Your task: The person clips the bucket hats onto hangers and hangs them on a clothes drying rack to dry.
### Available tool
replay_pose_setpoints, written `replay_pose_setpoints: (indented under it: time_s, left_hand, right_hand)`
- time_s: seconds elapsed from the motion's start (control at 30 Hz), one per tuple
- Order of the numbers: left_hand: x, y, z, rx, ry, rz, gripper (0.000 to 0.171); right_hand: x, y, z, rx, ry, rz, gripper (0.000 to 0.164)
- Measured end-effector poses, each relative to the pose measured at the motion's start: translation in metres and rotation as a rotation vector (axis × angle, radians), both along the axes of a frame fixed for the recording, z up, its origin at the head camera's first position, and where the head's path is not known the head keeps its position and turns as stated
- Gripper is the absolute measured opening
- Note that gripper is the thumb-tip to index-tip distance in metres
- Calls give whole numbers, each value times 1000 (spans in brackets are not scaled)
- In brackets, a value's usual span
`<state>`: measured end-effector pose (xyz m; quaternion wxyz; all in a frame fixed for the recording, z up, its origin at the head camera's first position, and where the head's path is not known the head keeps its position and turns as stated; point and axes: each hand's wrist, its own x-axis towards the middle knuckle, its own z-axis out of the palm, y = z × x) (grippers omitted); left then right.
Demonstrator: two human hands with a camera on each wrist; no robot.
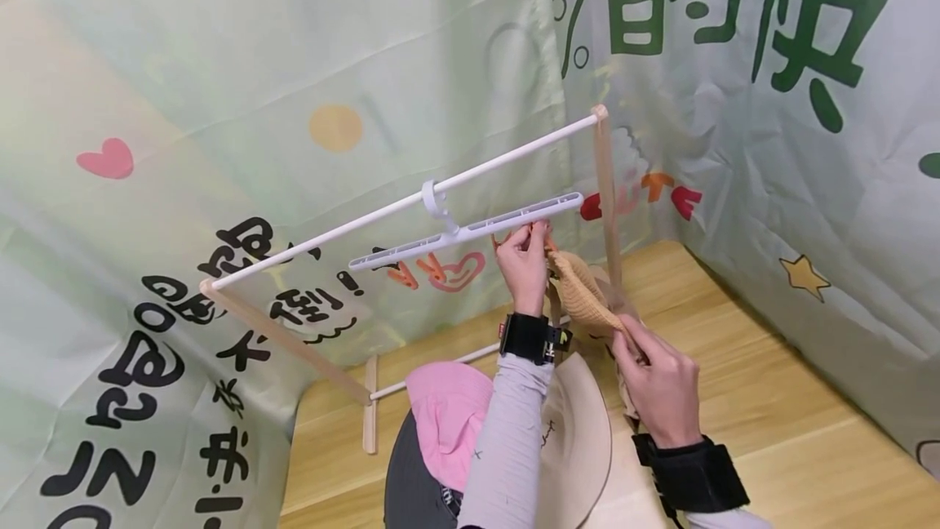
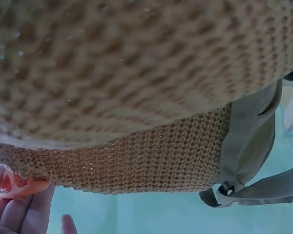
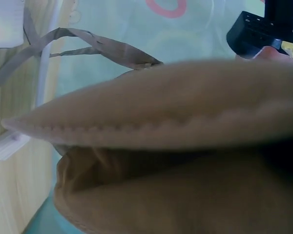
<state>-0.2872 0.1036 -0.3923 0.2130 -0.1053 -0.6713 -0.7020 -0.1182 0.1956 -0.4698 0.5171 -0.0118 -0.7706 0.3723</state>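
Note:
A tan woven hat [image 1: 583, 292] hangs between the two hands below the right half of a pale lilac hanger [image 1: 411, 251]. My left hand [image 1: 525, 268] pinches an orange clip [image 2: 24, 187] at the hat's edge, its fingertips close under the hanger bar. The brim's other side is gripped by my right hand [image 1: 661, 382], lower and to the right. In the left wrist view the weave fills most of the picture, with a grey-brown ribbon [image 2: 249, 131] trailing from it. The right wrist view looks along the brim [image 3: 151, 112], whose fold hides the fingers.
The hanger hooks over the white rod [image 1: 514, 153] of a wooden-legged rack [image 1: 608, 202]. On the wooden table [image 1: 764, 398] lie a pink hat [image 1: 448, 415], a dark grey hat [image 1: 411, 480] and a cream hat [image 1: 583, 439], partly behind the left forearm. Printed cloth [image 1: 455, 47] hangs behind.

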Motion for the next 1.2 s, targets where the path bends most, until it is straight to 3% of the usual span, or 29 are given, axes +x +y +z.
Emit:
replay_pose_setpoints:
  time_s: [0.3, 0.7, 0.87, 1.2]
  left_hand:
    - [2, -2, 6, -26, -31, 10, 18]
    - [2, -6, 4, -28, 10, -7, 23]
    - [0, -6, 1, -2, -17, -21, 22]
    - [0, -11, -4, -65, -40, -21, 16]
  right_hand:
    - [4, -5, 1, 10, 24, 50, 36]
    - [3, -9, 0, 5, 95, 58, 30]
    - [2, -10, -1, 0, 82, 80, 33]
    - [2, -9, -3, 0, 20, 88, 30]
